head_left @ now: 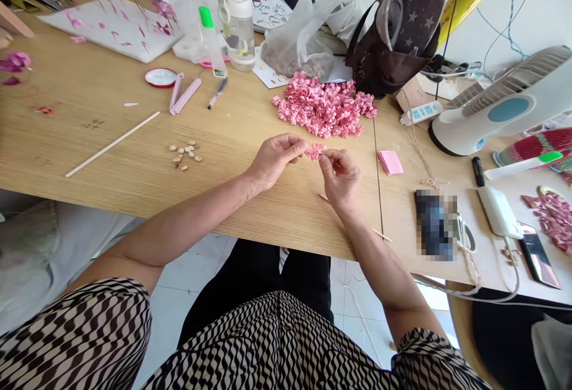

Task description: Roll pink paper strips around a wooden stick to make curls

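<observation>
A small pink curled paper flower is held above the table between my two hands. My left hand pinches its left side with thumb and forefinger. On the right side, the thumb and forefinger of my right hand pinch it, the other fingers curled in. Just beyond my hands lies a large heap of similar pink curled flowers. A thin wooden stick shows on both sides of my right wrist, partly hidden under it. Right of my hand sits a stack of pink paper squares.
Several pale shells or seeds and a long stick lie to the left. A green-capped glue bottle, a water bottle and a plastic bag stand behind. A fan and white power bank are right.
</observation>
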Motion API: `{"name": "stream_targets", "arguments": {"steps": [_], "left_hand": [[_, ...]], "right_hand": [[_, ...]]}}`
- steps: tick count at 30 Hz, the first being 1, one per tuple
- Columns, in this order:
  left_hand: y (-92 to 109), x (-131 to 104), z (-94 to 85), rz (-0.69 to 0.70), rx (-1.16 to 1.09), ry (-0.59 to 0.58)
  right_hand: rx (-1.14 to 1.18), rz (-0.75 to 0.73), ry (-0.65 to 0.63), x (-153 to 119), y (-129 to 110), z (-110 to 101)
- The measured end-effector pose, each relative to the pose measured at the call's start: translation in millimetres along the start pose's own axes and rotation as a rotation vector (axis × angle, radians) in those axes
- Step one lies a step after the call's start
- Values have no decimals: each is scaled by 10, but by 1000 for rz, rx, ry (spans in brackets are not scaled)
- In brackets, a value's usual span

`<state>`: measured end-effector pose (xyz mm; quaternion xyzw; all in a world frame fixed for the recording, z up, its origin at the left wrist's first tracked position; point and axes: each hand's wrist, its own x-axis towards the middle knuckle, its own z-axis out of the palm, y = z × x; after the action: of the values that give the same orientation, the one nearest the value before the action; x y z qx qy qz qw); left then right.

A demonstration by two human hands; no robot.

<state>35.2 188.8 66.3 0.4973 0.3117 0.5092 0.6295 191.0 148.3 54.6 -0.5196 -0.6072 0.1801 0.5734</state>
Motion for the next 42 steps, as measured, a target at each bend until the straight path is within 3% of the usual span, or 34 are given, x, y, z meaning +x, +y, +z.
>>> {"name": "stream_targets", "arguments": {"steps": [4, 10, 17, 34, 42], "left_hand": [[12, -5, 3, -43, -30, -54], [-3, 11, -25, -61, -16, -6], [26, 15, -28, -30, 72, -63], [-24, 44, -81, 1, 87, -73], [70, 8, -28, 8, 72, -104]], "right_hand": [[-20, -12, -22, -4, 4, 1], [-57, -42, -25, -8, 12, 1], [-138, -75, -8, 3, -2, -10], [-142, -90, -43, -7, -14, -1], [-121, -80, -98, -7, -19, -2]]}}
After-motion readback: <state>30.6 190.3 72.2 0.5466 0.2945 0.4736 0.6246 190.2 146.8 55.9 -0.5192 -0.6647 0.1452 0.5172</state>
